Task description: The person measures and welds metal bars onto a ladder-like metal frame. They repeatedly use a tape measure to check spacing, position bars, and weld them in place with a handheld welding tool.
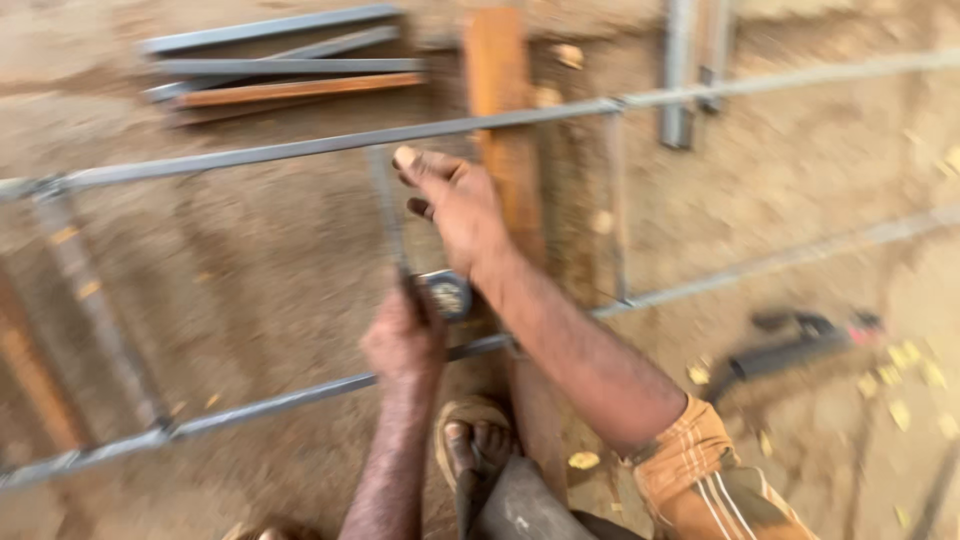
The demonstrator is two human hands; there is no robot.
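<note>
Gripping a tape measure [447, 293], the left hand [403, 338] is closed on it; the right hand [455, 205], fingers bent, presses the upper bar of the metal frame [300, 148].

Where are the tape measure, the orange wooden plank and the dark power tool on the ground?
tape measure [447, 294]: head view, on its round case, beside the left hand.
orange wooden plank [497, 70]: head view, on its upper end.
dark power tool [790, 352]: head view, on its body.
</note>
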